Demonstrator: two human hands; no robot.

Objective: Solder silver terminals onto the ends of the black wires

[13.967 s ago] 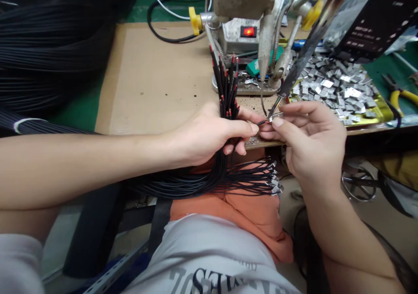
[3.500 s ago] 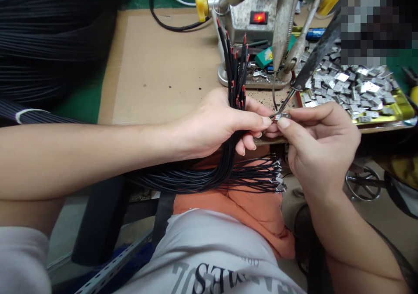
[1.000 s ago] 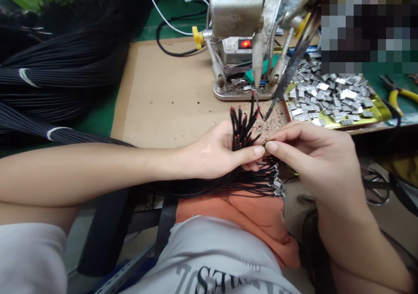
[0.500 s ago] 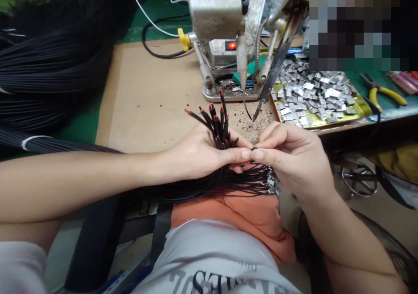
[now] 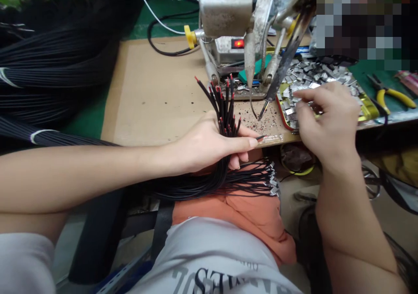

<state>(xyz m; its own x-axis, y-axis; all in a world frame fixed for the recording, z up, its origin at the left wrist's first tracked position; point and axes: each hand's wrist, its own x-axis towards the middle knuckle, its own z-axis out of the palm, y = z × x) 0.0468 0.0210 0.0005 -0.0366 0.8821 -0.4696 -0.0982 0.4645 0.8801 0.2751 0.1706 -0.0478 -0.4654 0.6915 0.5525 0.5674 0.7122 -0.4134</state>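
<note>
Clenching a bundle of red-tipped black leads (image 5: 225, 115), the left hand (image 5: 209, 148) holds it above the cardboard bench cover (image 5: 156, 94); metal-tipped ends (image 5: 271, 181) fan out at lower centre, red tips bare. The right hand (image 5: 326, 115), released and apparently empty, sits over the tray of metal clips (image 5: 367, 110) at right.

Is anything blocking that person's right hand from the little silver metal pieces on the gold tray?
Nothing visible: the right hand sits over the small silver metal pieces in the gold tray, with the black-handled soldering iron off to its left.
</note>
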